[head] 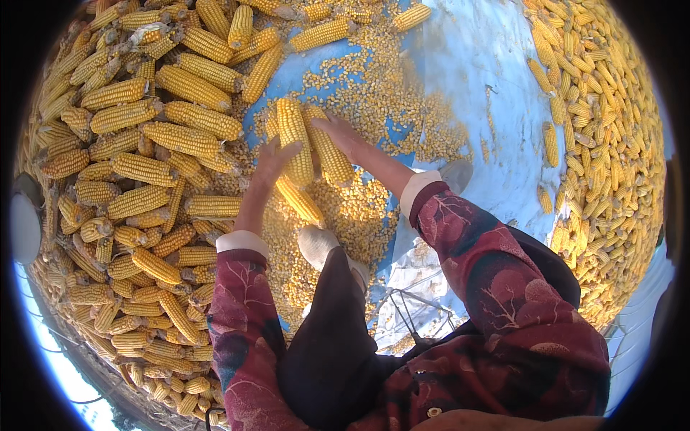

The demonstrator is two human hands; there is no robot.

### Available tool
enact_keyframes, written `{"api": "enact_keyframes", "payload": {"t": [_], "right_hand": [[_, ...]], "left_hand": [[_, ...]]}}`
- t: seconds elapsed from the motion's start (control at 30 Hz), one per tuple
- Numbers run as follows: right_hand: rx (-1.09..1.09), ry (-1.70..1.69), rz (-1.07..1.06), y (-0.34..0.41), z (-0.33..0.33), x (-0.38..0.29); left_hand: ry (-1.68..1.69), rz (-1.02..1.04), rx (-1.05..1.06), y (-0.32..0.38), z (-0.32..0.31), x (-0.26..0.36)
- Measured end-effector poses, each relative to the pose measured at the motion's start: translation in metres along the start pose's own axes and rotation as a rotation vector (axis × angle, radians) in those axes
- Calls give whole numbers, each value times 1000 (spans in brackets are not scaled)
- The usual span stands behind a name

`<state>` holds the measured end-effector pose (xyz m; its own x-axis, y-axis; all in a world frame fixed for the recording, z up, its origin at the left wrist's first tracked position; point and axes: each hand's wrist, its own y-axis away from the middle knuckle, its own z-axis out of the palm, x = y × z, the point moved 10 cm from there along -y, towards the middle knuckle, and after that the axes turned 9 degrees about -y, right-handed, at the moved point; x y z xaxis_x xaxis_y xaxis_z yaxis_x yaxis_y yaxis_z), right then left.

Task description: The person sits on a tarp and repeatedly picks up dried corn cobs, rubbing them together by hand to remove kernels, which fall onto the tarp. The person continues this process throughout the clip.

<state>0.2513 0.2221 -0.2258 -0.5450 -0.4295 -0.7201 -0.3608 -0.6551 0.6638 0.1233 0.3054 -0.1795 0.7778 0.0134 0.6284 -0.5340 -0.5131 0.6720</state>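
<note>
Two ears of yellow corn are side by side between my hands, above a layer of loose kernels. My left hand (275, 160) grips the left ear (294, 141), its thumb across the front. Around the upper end of the right ear (330, 148) are the fingers of my right hand (340, 136). Beneath these two lies another ear (299, 200), partly hidden, its lower tip close to my pale shoe (317, 245). A further ear behind my left hand shows only a small part.
To the left rises a large heap of corn ears (156, 137). Another long heap (609, 140) lies at the right. Between them, loose kernels (372, 70) cover part of a blue sheet (485, 59). A thin metal frame (409, 312) stands beside my leg.
</note>
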Motion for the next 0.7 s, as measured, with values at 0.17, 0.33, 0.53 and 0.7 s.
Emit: {"api": "enact_keyframes", "payload": {"t": [0.17, 0.33, 0.53, 0.7], "right_hand": [[-238, 55, -12, 53, 11, -10], [-253, 284, -156, 72, 21, 50], [-546, -5, -443, 78, 45, 65], [-492, -123, 297, 76, 47, 95]], "left_hand": [[277, 65, 43, 59, 4, -3], [559, 164, 34, 114, 19, -41], [510, -35, 257, 103, 22, -117], [615, -119, 222, 92, 30, -138]]}}
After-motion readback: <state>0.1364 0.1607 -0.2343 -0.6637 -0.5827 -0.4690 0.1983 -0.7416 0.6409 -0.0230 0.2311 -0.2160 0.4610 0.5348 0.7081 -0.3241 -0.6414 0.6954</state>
